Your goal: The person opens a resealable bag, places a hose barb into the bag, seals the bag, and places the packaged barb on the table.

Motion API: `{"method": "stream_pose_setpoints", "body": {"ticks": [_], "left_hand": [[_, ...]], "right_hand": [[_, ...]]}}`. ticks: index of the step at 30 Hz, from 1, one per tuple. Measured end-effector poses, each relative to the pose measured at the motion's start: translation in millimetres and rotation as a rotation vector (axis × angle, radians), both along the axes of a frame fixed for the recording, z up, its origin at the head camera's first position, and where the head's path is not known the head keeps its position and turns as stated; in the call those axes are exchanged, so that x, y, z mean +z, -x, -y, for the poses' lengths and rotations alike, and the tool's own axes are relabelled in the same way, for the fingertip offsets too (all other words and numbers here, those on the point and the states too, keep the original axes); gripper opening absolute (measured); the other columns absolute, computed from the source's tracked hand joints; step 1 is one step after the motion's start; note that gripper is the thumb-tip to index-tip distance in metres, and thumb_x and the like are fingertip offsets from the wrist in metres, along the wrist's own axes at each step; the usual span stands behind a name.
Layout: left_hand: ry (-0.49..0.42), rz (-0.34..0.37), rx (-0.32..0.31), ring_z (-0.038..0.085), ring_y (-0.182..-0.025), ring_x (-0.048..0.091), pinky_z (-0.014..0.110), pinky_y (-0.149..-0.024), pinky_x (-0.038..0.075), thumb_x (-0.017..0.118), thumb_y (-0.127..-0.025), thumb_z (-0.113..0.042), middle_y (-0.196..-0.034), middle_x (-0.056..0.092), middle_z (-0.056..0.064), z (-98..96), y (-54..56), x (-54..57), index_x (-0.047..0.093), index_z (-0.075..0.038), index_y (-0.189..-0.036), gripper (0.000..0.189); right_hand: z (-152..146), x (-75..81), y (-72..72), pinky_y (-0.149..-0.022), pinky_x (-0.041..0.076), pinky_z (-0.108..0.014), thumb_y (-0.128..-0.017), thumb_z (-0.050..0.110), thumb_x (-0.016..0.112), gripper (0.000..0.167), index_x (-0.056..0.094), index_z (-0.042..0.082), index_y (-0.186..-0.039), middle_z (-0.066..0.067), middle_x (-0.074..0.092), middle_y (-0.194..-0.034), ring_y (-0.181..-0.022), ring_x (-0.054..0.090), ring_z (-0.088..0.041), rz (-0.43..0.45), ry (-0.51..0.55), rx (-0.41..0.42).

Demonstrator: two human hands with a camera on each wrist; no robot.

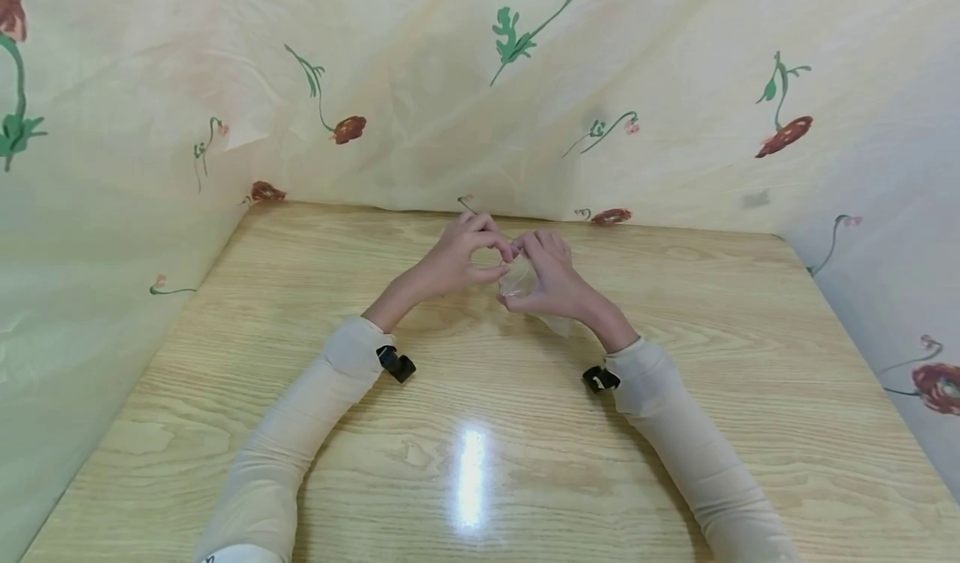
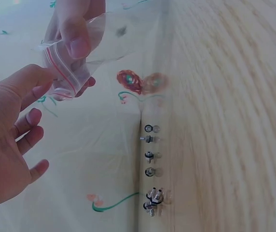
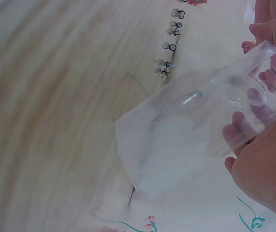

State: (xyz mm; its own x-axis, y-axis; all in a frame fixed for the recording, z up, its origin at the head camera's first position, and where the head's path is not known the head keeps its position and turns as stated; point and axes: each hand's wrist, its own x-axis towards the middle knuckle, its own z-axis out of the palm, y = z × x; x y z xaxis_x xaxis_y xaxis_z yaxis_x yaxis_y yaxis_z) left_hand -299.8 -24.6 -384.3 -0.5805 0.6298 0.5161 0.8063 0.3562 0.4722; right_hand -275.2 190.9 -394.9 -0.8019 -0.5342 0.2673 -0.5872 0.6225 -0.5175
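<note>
A clear plastic zip bag (image 3: 169, 140) with a red line along its seal (image 2: 63, 72) hangs between my two hands, low over the table. My right hand (image 1: 546, 276) grips the bag near its mouth, thumb on one side and fingers on the other. At the mouth, my left hand (image 1: 457, 255) pinches the seal edge with its index finger and thumb; its other fingers spread loosely below in the left wrist view. Through the right wrist view the bag's body droops away from the palm, and I see no contents in it.
Several small metal pieces with black rings (image 2: 150, 155) stand in a row along the table's back edge, some bunched together (image 2: 153, 200). A flowered cloth (image 1: 420, 88) hangs behind and beside the wood-grain table (image 1: 525, 463). Black camera mounts (image 1: 397, 365) sit on both wrists.
</note>
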Motion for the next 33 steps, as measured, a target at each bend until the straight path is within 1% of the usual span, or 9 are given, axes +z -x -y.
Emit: {"method": "stream_pose_setpoints", "body": {"ticks": [4, 7, 13, 16, 20, 26, 29, 33], "left_hand": [[0.001, 0.009, 0.003, 0.027, -0.102, 0.047, 0.042, -0.096, 0.034, 0.078, -0.09, -0.015, -0.101, 0.059, 0.008, 2.6, 1.5, 2.0, 0.074, -0.012, -0.093, 0.006], [0.001, 0.018, 0.008, 0.027, -0.103, 0.047, 0.044, -0.096, 0.034, 0.077, -0.09, -0.015, -0.102, 0.059, 0.01, 4.2, 2.9, 3.2, 0.074, -0.012, -0.094, 0.006], [0.009, 0.014, 0.016, 0.027, -0.103, 0.046, 0.041, -0.094, 0.034, 0.078, -0.09, -0.016, -0.102, 0.059, 0.008, 6.8, 4.9, 2.7, 0.074, -0.012, -0.095, 0.007], [0.014, 0.018, 0.019, 0.027, -0.103, 0.047, 0.042, -0.094, 0.034, 0.078, -0.09, -0.016, -0.102, 0.059, 0.008, 7.7, 5.3, 2.2, 0.074, -0.012, -0.095, 0.007], [0.022, 0.039, 0.025, 0.027, -0.106, 0.047, 0.046, -0.099, 0.035, 0.077, -0.09, -0.014, -0.103, 0.059, 0.009, 9.5, 6.5, 0.9, 0.074, -0.011, -0.095, 0.006], [0.041, 0.077, 0.049, 0.028, -0.113, 0.047, 0.049, -0.106, 0.033, 0.076, -0.091, -0.015, -0.104, 0.06, 0.011, 14.3, 10.2, -3.1, 0.073, -0.012, -0.095, 0.006], [0.051, 0.102, 0.061, 0.027, -0.111, 0.047, 0.049, -0.103, 0.034, 0.076, -0.091, -0.015, -0.102, 0.059, 0.01, 17.1, 11.7, -5.3, 0.072, -0.012, -0.095, 0.006], [0.077, 0.128, 0.075, 0.026, -0.104, 0.048, 0.047, -0.1, 0.035, 0.077, -0.09, -0.014, -0.1, 0.059, 0.007, 20.8, 14.8, -8.2, 0.072, -0.012, -0.096, 0.008]], "right_hand": [[0, 0.3, 0.3, -0.099, 0.019, -0.055, -0.075, 0.027, 0.084, 0.057, 0.051, 0.009, -0.118, -0.011, 0.046, -0.11, -0.108, 0.037, -0.028, 0.01, 0.001, -0.004], [0, 0.4, 0.5, -0.101, 0.018, -0.056, -0.075, 0.028, 0.084, 0.058, 0.05, 0.009, -0.118, -0.011, 0.046, -0.11, -0.109, 0.037, -0.029, 0.016, 0.004, -0.006], [0, 0.5, 0.1, -0.102, 0.018, -0.058, -0.074, 0.028, 0.085, 0.059, 0.05, 0.009, -0.116, -0.012, 0.046, -0.11, -0.11, 0.037, -0.03, 0.013, 0.004, -0.008], [0, 1.2, -0.4, -0.103, 0.018, -0.059, -0.074, 0.028, 0.085, 0.058, 0.049, 0.009, -0.116, -0.012, 0.046, -0.109, -0.11, 0.037, -0.03, 0.013, 0.006, -0.008], [1, 1.2, -0.3, -0.102, 0.018, -0.058, -0.074, 0.027, 0.085, 0.058, 0.049, 0.008, -0.116, -0.014, 0.046, -0.108, -0.109, 0.036, -0.031, 0.011, 0.006, -0.008], [1, 0.1, 0.5, -0.103, 0.018, -0.059, -0.073, 0.027, 0.085, 0.058, 0.049, 0.008, -0.115, -0.016, 0.048, -0.112, -0.113, 0.037, -0.032, 0.003, 0.009, -0.011], [1, -0.1, 0.5, -0.104, 0.018, -0.059, -0.073, 0.028, 0.085, 0.058, 0.05, 0.009, -0.115, -0.014, 0.048, -0.111, -0.114, 0.037, -0.033, 0.0, 0.011, -0.014], [1, -0.3, 0.1, -0.104, 0.018, -0.059, -0.072, 0.028, 0.085, 0.058, 0.05, 0.009, -0.115, -0.011, 0.047, -0.11, -0.115, 0.037, -0.033, -0.003, 0.011, -0.02]]}}
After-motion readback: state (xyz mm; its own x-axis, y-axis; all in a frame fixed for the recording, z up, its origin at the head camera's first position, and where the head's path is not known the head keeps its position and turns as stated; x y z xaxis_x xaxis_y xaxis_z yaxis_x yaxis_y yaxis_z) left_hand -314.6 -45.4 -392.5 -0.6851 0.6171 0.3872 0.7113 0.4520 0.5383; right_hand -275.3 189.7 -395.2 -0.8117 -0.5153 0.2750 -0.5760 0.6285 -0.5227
